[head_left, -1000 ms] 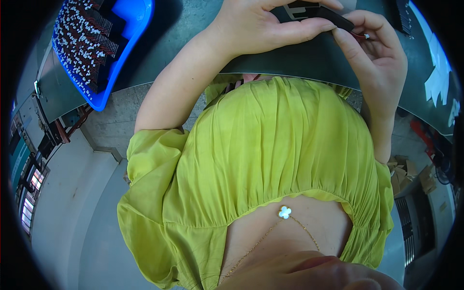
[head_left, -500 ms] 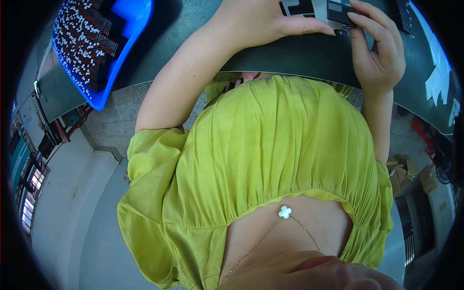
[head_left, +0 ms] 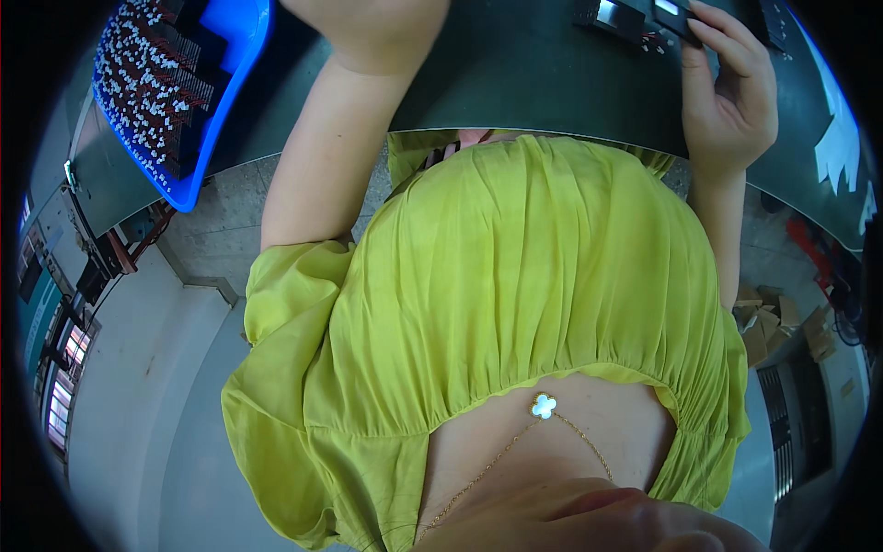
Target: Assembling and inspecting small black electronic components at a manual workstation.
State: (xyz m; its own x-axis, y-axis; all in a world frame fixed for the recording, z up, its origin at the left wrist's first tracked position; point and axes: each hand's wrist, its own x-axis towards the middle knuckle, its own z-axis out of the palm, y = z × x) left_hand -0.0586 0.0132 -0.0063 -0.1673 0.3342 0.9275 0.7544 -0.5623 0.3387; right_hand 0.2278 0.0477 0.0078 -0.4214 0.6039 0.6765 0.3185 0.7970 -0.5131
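Observation:
My right hand point(head_left: 736, 106) pinches a small flat black rectangular piece point(head_left: 679, 20) with a pale patch, between thumb and fingers at the upper right. Beside it on the dark green table lies a black block point(head_left: 614, 20) with a bright top and small white-ended bits at its right end. My left hand point(head_left: 372, 32) is at the top edge, between that block and a blue bin point(head_left: 221, 129). Its fingers are cut off by the picture's edge, so what they hold, if anything, is hidden.
Inside the bin at the far left are many black parts with dark red wires and small white connectors point(head_left: 147, 97). More black parts point(head_left: 775, 26) and white paper-like strips point(head_left: 835, 138) lie at the table's right. Cardboard boxes point(head_left: 768, 317) stand on the floor below.
My left hand has moved left, away from the right hand and toward the blue bin. The right hand still grips the black piece, shifted slightly right. The black block is now uncovered.

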